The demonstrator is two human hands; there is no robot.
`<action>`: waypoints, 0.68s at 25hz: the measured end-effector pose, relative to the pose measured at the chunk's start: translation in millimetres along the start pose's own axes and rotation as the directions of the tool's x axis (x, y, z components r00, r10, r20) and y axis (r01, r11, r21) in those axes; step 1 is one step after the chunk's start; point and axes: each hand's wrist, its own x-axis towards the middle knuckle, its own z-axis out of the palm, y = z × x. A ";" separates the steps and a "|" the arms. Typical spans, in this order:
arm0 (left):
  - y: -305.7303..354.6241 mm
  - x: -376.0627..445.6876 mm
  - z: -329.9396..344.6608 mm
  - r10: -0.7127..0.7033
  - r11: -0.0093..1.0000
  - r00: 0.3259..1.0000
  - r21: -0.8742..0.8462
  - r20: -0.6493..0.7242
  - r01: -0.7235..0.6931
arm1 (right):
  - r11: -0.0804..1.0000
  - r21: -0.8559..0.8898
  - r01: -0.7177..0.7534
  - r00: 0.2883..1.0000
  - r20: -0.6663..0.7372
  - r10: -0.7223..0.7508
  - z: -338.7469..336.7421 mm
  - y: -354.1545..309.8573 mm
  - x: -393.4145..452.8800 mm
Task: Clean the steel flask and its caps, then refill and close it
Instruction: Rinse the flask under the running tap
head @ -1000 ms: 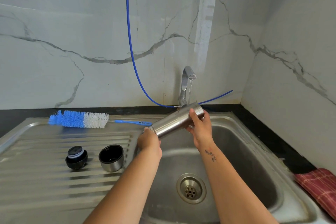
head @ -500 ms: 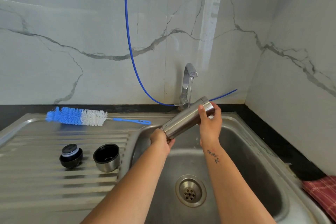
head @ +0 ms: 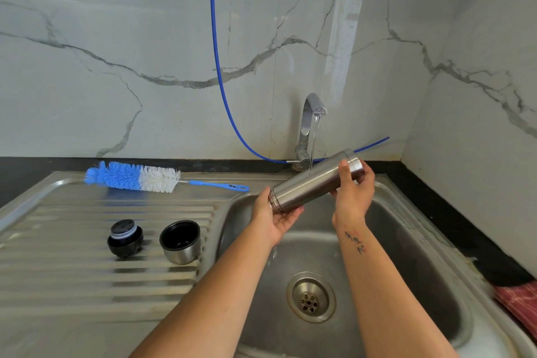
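Both hands hold the flask (head: pixel 315 182) over the sink (head: pixel 421 241): left hand (head: pixel 276 216) cupped under its open mouth, near and left; right hand (head: pixel 353 190) curled round its base, far and right. Its long axis slants up from near-left to far-right, and water from the tap (head: pixel 312 113) strikes its side. Stopper (head: pixel 125 238) and cup cap (head: pixel 180 243) wait on the drainboard (head: pixel 72 285), near the brush (head: pixel 133 177).

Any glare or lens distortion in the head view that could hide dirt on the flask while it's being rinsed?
Head view: sharp and evenly lit. The cylindrical steel flask, held by the left hand and right hand, shows soft bright streaks, not blown-out glare. A pale reflection band runs down the marble wall. Wide-angle bending curves the ribbed steel drainboard edges.
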 end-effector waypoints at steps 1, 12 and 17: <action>1.3 -2.4 -1.2 0.017 1.000 1.000 -0.001 0.008 -0.017 | 1.000 0.005 -0.015 1.000 0.001 0.015 0.8 -0.5 -0.6; 16.8 -28.3 -27.1 0.289 0.957 0.957 0.025 -0.007 -0.288 | 0.628 -0.703 0.334 0.935 0.333 -0.124 8.4 0.1 3.6; 14.5 -22.9 -25.0 0.342 0.932 0.939 0.144 -0.038 -0.334 | 0.148 -0.768 0.623 0.780 0.596 -0.194 11.5 23.9 8.9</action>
